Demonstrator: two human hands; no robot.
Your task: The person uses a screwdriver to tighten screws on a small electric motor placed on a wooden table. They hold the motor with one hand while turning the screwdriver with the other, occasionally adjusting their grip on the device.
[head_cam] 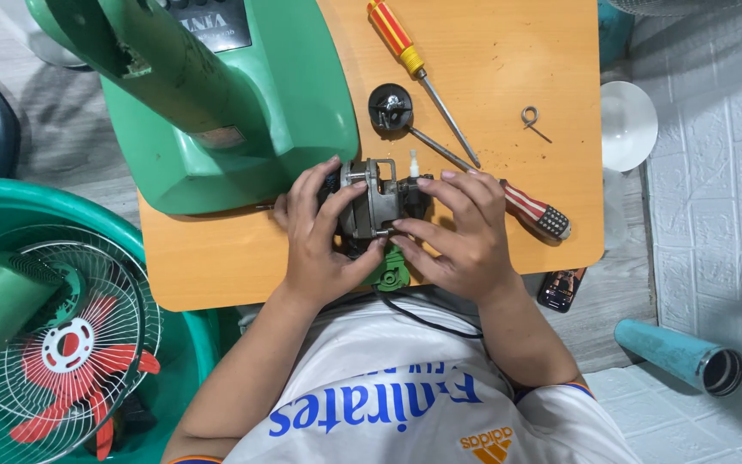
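Observation:
A small grey metal fan motor (369,204) rests on the orange table (517,69) near its front edge. My left hand (319,236) wraps its left side, fingers over the top. From the right, my right hand (465,232) grips the motor, thumb underneath. A green plastic piece (390,273) sticks out below the motor, and a black cable (422,318) runs from it toward my body. A white shaft tip (414,161) pokes up behind the motor.
A green fan body (216,94) fills the table's left part. Two screwdrivers (418,73) (534,210), a black round cap (390,107) and a wire spring (532,116) lie nearby. A caged fan (53,344) sits in a green basin at left; a phone (560,288) and a blue tube (680,354) lie on the floor.

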